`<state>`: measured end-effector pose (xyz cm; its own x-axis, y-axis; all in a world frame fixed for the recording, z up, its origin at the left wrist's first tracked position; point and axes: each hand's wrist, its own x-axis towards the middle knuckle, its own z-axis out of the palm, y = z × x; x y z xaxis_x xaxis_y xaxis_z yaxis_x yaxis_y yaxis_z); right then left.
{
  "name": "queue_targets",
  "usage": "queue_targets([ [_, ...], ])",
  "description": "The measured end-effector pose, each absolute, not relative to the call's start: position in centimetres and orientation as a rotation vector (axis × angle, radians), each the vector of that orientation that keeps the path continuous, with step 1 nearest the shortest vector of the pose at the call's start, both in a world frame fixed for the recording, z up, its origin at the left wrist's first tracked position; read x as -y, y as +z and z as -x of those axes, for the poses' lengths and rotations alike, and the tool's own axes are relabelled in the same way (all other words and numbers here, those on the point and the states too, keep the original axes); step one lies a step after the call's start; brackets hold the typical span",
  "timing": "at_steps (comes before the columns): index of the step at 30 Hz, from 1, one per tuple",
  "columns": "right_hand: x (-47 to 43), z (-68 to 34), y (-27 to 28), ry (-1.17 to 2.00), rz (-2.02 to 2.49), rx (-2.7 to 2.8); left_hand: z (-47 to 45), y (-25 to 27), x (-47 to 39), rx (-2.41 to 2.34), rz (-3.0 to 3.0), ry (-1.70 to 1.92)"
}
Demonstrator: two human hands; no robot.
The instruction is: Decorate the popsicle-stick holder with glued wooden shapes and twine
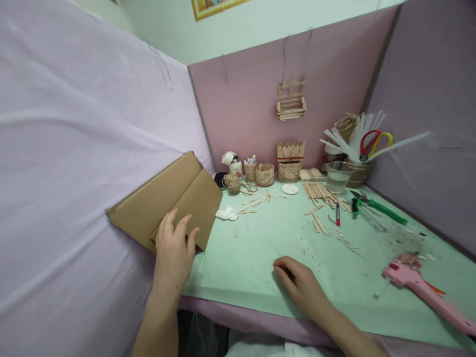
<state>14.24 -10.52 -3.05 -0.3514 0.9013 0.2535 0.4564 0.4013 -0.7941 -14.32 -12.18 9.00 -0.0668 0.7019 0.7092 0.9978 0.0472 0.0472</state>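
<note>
At the left, my left hand (176, 243) is in front of a folded brown cardboard piece (178, 183). Its fingers are spread and lie at the cardboard's surface, all on the near side, with no grip showing. The cardboard stands tilted at the table's left edge, against the pale cloth wall. Near the front edge, my right hand (297, 280) rests on the green tabletop (238, 267). Its fingers are curled in, thumb close to forefinger, and nothing shows in them. A crumpled white tissue (227, 213) lies just right of the cardboard.
A pink glue gun (420, 287) lies at the right front. Green-handled pliers (383, 208), a red marker (338, 214) and wooden sticks (322, 193) are farther back. A twine ball (233, 184), a water cup (338, 178) and scissors (375, 144) stand along the back.
</note>
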Motion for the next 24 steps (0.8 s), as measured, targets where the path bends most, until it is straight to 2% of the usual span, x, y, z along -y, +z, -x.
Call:
queue_targets([
  [11, 10.5, -14.3, -2.9, 0.813, 1.141, 1.982, 13.9, 9.2, 13.1, 1.904, 1.531, -0.74],
  [21, 10.5, -14.2, -2.9, 0.803, 1.153, 1.975, 14.2, 8.7, 11.4, 1.666, 1.388, -1.572],
  [24, 10.6, -14.2, -2.6, 0.803, 1.157, 1.975, 13.5, 8.1, 11.0, 1.697, 1.423, -1.718],
])
